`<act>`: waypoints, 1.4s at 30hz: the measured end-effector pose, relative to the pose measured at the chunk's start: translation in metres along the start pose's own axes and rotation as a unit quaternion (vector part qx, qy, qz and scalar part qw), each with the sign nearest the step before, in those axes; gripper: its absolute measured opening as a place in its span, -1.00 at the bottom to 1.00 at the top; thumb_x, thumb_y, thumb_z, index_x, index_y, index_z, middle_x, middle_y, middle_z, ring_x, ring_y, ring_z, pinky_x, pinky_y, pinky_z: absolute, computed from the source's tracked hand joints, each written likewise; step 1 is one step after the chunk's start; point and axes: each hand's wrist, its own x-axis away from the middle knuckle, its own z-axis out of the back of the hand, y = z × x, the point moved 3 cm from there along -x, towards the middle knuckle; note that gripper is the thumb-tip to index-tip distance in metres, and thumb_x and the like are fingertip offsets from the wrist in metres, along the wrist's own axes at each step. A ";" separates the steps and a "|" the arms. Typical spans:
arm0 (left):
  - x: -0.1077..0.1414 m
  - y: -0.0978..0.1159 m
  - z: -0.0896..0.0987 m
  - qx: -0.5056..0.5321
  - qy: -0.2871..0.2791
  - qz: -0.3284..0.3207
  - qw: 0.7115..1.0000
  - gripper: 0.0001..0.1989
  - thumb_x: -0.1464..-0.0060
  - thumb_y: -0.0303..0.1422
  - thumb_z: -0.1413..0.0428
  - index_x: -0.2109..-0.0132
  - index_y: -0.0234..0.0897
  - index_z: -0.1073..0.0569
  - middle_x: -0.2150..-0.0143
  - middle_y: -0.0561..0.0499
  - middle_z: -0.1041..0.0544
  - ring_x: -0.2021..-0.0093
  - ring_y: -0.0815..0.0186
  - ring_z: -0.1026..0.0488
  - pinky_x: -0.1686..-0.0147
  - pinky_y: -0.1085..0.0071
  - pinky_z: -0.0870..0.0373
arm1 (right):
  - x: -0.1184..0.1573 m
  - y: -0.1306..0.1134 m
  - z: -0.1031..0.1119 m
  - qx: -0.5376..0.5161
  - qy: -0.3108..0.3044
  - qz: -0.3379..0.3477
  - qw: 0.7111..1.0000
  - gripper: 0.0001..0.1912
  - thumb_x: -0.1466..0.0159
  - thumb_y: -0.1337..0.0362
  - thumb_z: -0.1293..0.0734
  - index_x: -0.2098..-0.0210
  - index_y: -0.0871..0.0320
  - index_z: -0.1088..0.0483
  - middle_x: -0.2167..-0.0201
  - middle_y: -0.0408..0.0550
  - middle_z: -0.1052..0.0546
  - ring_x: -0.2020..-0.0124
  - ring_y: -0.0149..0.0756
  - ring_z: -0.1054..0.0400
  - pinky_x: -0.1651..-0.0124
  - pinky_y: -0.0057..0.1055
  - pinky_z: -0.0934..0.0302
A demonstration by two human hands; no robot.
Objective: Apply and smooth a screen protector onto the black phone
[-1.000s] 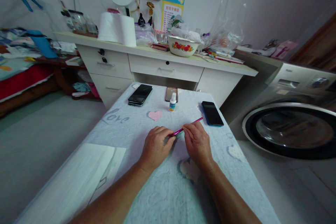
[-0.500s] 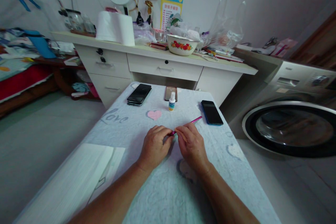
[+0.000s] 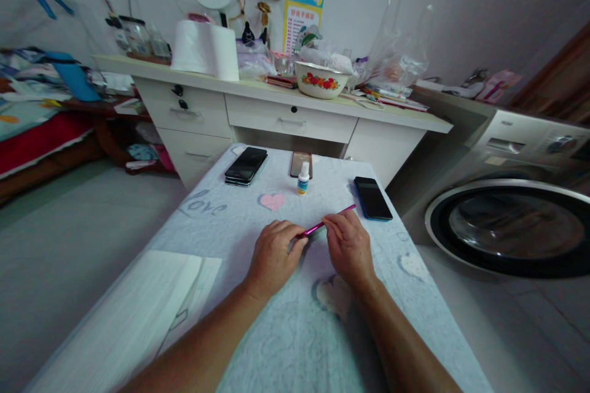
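A slim, shiny magenta stick, pen-like in shape (image 3: 315, 228), slants up to the right above the cloth-covered table. My left hand (image 3: 275, 256) pinches its lower left end between thumb and fingers. Farther along the shaft, the fingertips of my right hand (image 3: 349, 244) close around it, and its far tip pokes out beyond them. Whether its end is a nib or some other tip cannot be made out. Beyond my hands stands a small white dropper-like bottle (image 3: 303, 180) with a blue and yellow label.
A dark phone (image 3: 373, 199) lies at the right table edge, stacked phones (image 3: 246, 166) at the back left. A brown phone or case (image 3: 301, 164) lies behind the bottle. White sheets (image 3: 124, 313) cover the front left. A white desk (image 3: 184, 116) and washing machine (image 3: 507, 196) stand around.
My right hand has slid along the magenta stick to the right, away from my left hand, baring its middle. My left hand keeps its pinch at the left end.
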 end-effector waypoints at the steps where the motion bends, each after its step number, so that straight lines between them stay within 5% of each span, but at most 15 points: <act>1: 0.000 0.000 0.000 -0.001 -0.002 0.001 1.000 -0.92 -0.13 -0.39 -0.08 0.28 -0.22 -0.47 0.33 0.01 -0.49 0.24 0.24 -0.38 0.23 0.35 -0.28 | 0.000 0.002 0.001 0.004 0.001 -0.002 1.000 -0.83 -0.31 0.40 -0.20 0.22 0.16 -0.42 0.36 -0.06 -0.37 0.33 -0.34 -0.32 0.21 -0.41 -0.26; 15: 0.001 -0.001 -0.002 0.016 0.000 -0.001 1.000 -0.80 -0.12 -0.43 -0.07 0.09 -0.20 -0.47 0.24 0.00 -0.52 0.19 0.24 -0.39 0.16 0.32 -0.30 | -0.003 0.010 0.006 0.022 0.018 -0.023 0.999 -0.83 -0.31 0.37 -0.19 0.23 0.15 -0.42 0.36 -0.06 -0.38 0.33 -0.32 -0.32 0.22 -0.39 -0.25; 28: -0.001 -0.001 0.000 0.031 0.000 -0.003 1.000 -0.83 -0.11 -0.48 -0.04 0.18 -0.22 -0.47 0.24 0.00 -0.49 0.16 0.23 -0.38 0.15 0.32 -0.31 | 0.002 -0.002 -0.003 -0.001 -0.013 -0.006 1.000 -0.82 -0.31 0.40 -0.19 0.21 0.15 -0.42 0.35 -0.04 -0.39 0.31 -0.33 -0.33 0.19 -0.40 -0.27; 42: -0.003 -0.002 0.001 0.020 -0.004 -0.005 1.000 -0.83 -0.11 -0.47 -0.01 0.17 -0.24 -0.46 0.25 -0.01 -0.49 0.17 0.22 -0.37 0.16 0.31 -0.30 | -0.003 0.011 0.005 0.018 0.011 -0.035 0.999 -0.83 -0.32 0.35 -0.19 0.23 0.14 -0.43 0.35 -0.06 -0.38 0.31 -0.32 -0.33 0.18 -0.37 -0.26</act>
